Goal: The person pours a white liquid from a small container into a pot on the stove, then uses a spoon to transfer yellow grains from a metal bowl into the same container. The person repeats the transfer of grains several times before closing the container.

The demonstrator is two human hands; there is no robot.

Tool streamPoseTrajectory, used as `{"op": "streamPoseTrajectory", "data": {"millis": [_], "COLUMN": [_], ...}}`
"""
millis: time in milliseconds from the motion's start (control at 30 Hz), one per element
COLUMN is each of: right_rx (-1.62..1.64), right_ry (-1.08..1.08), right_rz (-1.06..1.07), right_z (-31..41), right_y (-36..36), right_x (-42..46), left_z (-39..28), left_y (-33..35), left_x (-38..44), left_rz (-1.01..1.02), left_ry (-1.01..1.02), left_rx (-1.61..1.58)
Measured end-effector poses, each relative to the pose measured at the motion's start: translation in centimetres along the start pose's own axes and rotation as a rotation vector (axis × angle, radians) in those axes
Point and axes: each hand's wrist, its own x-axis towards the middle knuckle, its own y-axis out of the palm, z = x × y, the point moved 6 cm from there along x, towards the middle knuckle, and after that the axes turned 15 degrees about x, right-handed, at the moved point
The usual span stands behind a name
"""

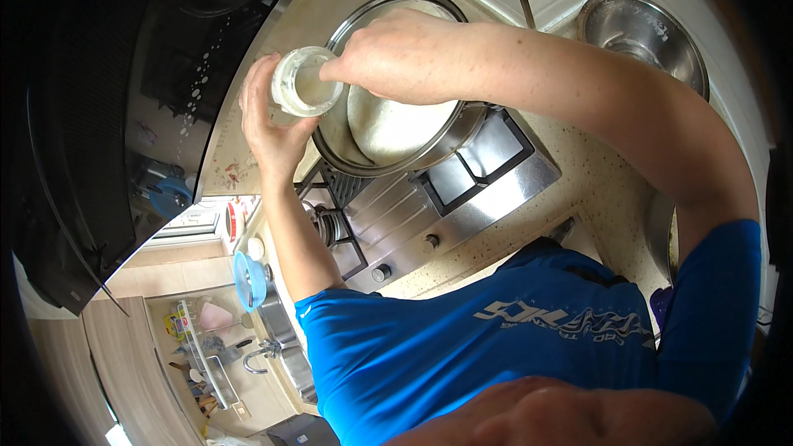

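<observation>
My left hand (269,127) grips a glass jar (308,82) with white residue on its rim and inside. The jar tilts with its mouth towards me, beside the left rim of a large stainless-steel pot (427,158). Above the pot, my right hand (396,59) is curled, one finger reaching into the jar's mouth; whether it holds anything is hidden. A smooth whitish mass (396,127) fills much of the pot, partly covered by my right hand and forearm. I cannot tell if it is liquid or dough.
Beneath the pot is a stainless-steel gas hob (396,223) with black pan supports (474,183) and knobs (381,272). A metal bowl (644,31) stands in the right corner. A dark range hood (155,105) looms at left. Further off are a blue basin (249,282) and a sink (279,313).
</observation>
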Motion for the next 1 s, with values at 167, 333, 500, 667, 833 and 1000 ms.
{"op": "streamPoseTrajectory", "data": {"millis": [167, 333, 500, 667, 833, 1000], "right_rx": [0.011, 0.025, 0.038, 0.069, 0.045, 0.048], "right_ry": [0.012, 0.034, 0.049, 0.019, 0.047, 0.06], "right_rz": [-0.004, 0.009, 0.029, -0.01, 0.011, 0.009], "right_z": [-0.1, -0.3, -0.5, -0.2, -0.7, -0.9], "right_y": [0.4, 0.9, 1.1, 0.5, 0.8, 1.0], "right_x": [0.2, 0.6, 0.7, 0.2, 0.4, 0.5], "left_z": [-0.5, -1.0, -1.3, -1.6, -1.8, -1.8], "left_y": [-0.2, -0.7, -0.6, -0.9, -0.6, -0.5], "left_x": [0.3, 0.5, 0.7, 0.7, 0.9, 0.9], "left_rz": [-0.033, -0.043, -0.048, -0.055, -0.057, -0.053], "left_ry": [0.031, 0.059, 0.083, 0.094, 0.096, 0.089], "left_rx": [0.008, 0.061, 0.079, 0.123, 0.104, 0.065]}}
